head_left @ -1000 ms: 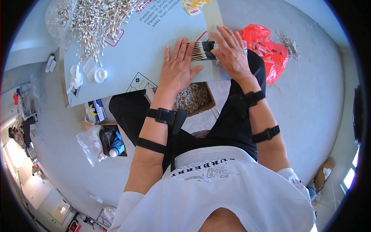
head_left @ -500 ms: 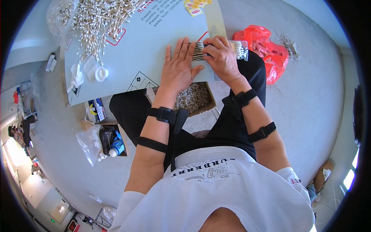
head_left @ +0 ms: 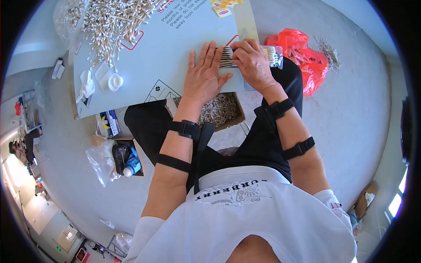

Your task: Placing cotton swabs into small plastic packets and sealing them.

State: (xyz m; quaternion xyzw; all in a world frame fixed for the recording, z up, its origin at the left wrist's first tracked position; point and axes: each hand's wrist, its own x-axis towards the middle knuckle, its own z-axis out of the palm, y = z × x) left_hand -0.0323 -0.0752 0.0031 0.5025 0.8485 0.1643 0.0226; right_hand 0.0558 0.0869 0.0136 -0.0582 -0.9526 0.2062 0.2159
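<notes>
A flat row of cotton swabs [head_left: 226, 58] lies near the right edge of the grey-blue board [head_left: 144, 65]. Its left ends are under the fingertips of my left hand [head_left: 204, 72], which rests flat with the fingers stretched. Curled over the right part of the row, my right hand [head_left: 251, 63] pinches at a clear plastic packet of cotton swabs [head_left: 274, 57]. The packet sticks out to the right, past the board's edge. My right fingers hide where the row meets the packet.
Loose cotton swabs [head_left: 116, 26] are heaped at the far left. A white round tub [head_left: 115, 82] stands nearer. Yellow packets [head_left: 222, 9] lie at the far edge. Below the board, a cardboard box [head_left: 237, 117] holds more swabs. A red plastic bag [head_left: 313, 72] is on the floor.
My right hand has shifted slightly to the right along the row, and a little more of the swabs shows between my hands. My left hand stays flat in nearly the same place.
</notes>
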